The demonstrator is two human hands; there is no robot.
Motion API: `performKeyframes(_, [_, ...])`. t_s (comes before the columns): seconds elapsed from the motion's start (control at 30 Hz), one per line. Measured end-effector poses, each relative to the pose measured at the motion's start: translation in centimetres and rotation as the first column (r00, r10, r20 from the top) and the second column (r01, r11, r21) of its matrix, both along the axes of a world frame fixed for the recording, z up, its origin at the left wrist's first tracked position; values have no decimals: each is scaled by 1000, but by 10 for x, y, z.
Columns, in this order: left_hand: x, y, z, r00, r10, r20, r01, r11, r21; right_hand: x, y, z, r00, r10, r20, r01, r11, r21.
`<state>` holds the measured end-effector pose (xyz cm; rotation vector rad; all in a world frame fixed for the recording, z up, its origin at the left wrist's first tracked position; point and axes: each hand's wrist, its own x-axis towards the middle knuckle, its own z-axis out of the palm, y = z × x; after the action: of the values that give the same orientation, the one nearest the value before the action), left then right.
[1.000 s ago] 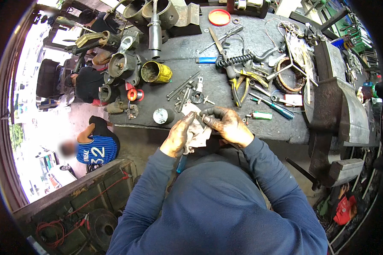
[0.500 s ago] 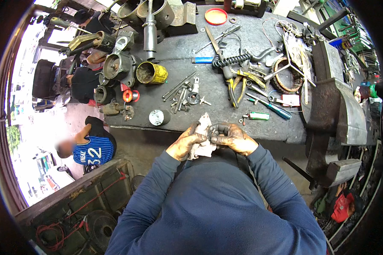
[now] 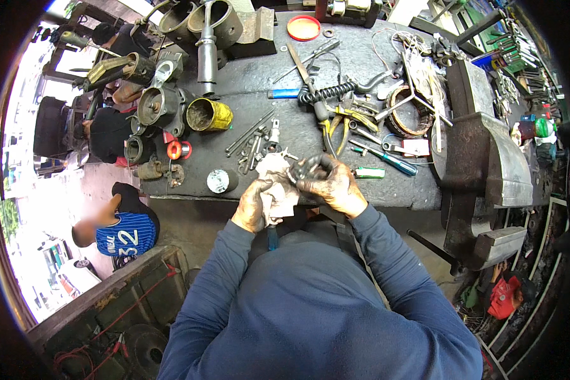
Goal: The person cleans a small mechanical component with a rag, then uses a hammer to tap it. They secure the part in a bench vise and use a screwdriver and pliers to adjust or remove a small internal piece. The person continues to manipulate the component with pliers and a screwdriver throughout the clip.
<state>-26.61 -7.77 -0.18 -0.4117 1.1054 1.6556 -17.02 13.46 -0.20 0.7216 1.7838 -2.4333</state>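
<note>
Over the near edge of the bench, my left hand (image 3: 252, 206) is closed on a crumpled, stained whitish rag (image 3: 280, 196). Beside it, my right hand (image 3: 335, 189) curls its blackened fingers around a small dark part (image 3: 303, 171), mostly hidden by the fingers, so its kind is unclear. The rag reaches up to that part. Just beyond the hands lie several bolts (image 3: 254, 144) and a small metal fitting (image 3: 274, 134). A green-handled tool (image 3: 368, 172) rests to the right of my right hand.
A workbench (image 3: 247, 101) carries a yellow can (image 3: 210, 115), a pale-topped can (image 3: 219, 181), pliers (image 3: 335, 130), a blue screwdriver (image 3: 392, 158) and a copper-wound ring (image 3: 406, 113). A big vise (image 3: 481, 139) stands at the right. A person in a blue striped shirt (image 3: 130, 233) is at the left.
Both hands have moved forward over the bench edge. The right hand has risen with the dark part, and the rag has spread out between the hands. The view has shifted slightly.
</note>
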Motion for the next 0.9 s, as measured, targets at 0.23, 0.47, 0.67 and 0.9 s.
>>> performKeyframes(0.23, [-1, -12, 1, 980, 176, -90, -182, 982, -58, 0, -5, -31, 980, 93, -174, 127, 374, 919])
performKeyframes(0.47, [-1, -31, -2, 985, 139, -97, -144, 989, -40, 3, -24, -30, 993, -20, -114, 110, 462, 880])
performKeyframes(0.67, [10, 0, 3, 920, -62, -387, -10, 983, -183, 13, -17, -52, 999, 6, 36, -34, 507, 861])
performKeyframes(0.9, [11, 24, -32, 688, -292, -665, 63, 936, -345, 20, -12, -45, 988, 23, -150, 108, 588, 801])
